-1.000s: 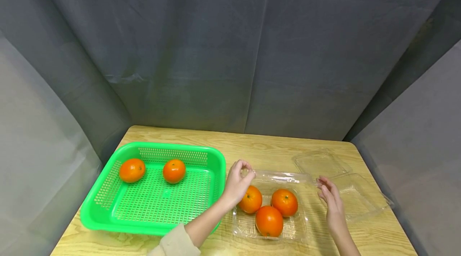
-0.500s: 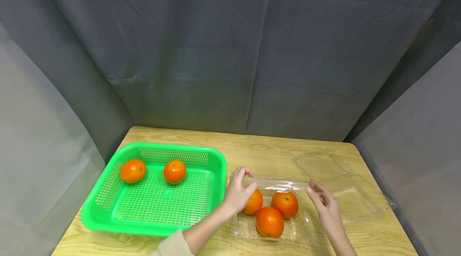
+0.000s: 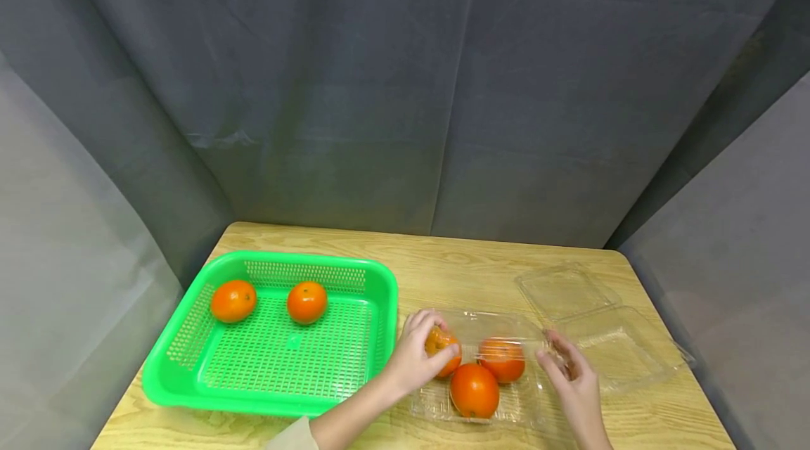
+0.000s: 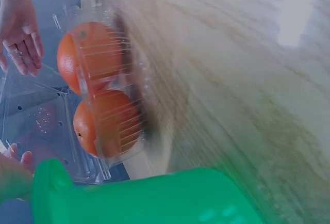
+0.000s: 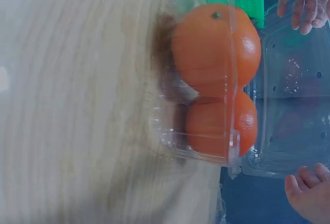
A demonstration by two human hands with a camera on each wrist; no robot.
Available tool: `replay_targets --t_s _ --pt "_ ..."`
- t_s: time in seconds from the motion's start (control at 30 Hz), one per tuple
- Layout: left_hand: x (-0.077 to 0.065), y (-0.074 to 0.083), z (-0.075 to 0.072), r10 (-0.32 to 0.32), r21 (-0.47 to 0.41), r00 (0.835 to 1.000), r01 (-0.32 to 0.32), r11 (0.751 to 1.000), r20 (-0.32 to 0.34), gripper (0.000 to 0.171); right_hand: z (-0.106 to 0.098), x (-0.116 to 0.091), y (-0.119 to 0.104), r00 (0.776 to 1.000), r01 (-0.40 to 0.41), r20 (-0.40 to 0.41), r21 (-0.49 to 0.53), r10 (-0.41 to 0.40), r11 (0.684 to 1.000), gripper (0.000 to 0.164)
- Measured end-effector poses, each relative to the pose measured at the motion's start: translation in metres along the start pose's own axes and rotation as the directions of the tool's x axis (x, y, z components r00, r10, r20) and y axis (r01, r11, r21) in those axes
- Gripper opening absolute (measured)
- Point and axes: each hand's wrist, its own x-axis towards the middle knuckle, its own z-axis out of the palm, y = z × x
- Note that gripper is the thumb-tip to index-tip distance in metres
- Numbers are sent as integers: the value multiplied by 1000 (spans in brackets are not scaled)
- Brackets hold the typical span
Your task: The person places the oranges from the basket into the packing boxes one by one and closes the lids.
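Observation:
A clear plastic clamshell box (image 3: 525, 404) holds three oranges, the front one (image 3: 474, 391) fully in sight. Its hinged lid (image 3: 493, 323) is raised and slants over the two rear oranges. My left hand (image 3: 418, 358) holds the lid's left side with bent thumb and fingers, partly covering an orange (image 3: 449, 365). At the lid's right side, my right hand (image 3: 574, 383) holds the edge between thumb and fingers. In the left wrist view the lid (image 4: 41, 121) tilts off the box, with the oranges (image 4: 90, 56) behind the box wall. Both hands (image 5: 312, 195) flank the lid in the right wrist view.
Left of the box stands a green plastic basket (image 3: 387, 309) with two oranges (image 3: 233, 301) inside. Another clear clamshell box (image 3: 623, 351) lies unfolded on the right of the wooden table (image 3: 455, 278). Grey curtains (image 3: 342, 98) hang around the back and sides.
Both hands have come down and toward me with the lid, which now hangs lower over the oranges. My right hand has also moved slightly left. Basket and its oranges stay put.

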Motion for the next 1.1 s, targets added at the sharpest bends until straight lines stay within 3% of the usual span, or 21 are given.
replay_targets --t_s 0.1,0.27,0.37,0.53,0.67,0.9,1.0,1.1 --pt "-4 -3 0 55 32 998 -56 998 8 26 -1 -2 16 1000 28 -2 55 -28 998 41" --pt "-12 -7 0 114 118 993 -117 986 38 27 4 -15 -1 998 -42 -36 20 43 999 44" --pt "-17 -10 1 155 183 986 -163 970 56 28 7 -22 -8 997 -54 -46 30 55 998 43" --pt "-24 -16 2 244 285 965 -260 923 91 29 8 -30 -1 998 -10 -66 47 13 999 43" --pt "-29 -22 4 311 368 941 -337 866 131 29 10 -35 9 995 41 -89 69 -35 997 45" --pt "-35 -27 5 416 499 887 -457 736 200 27 9 -43 28 982 162 -102 34 -158 986 48" --pt "-36 -28 6 460 526 862 -498 689 214 26 8 -45 34 978 191 -90 39 -187 981 50" --pt "-38 -29 7 474 554 849 -516 653 232 26 7 -46 41 977 203 -80 42 -199 978 52"
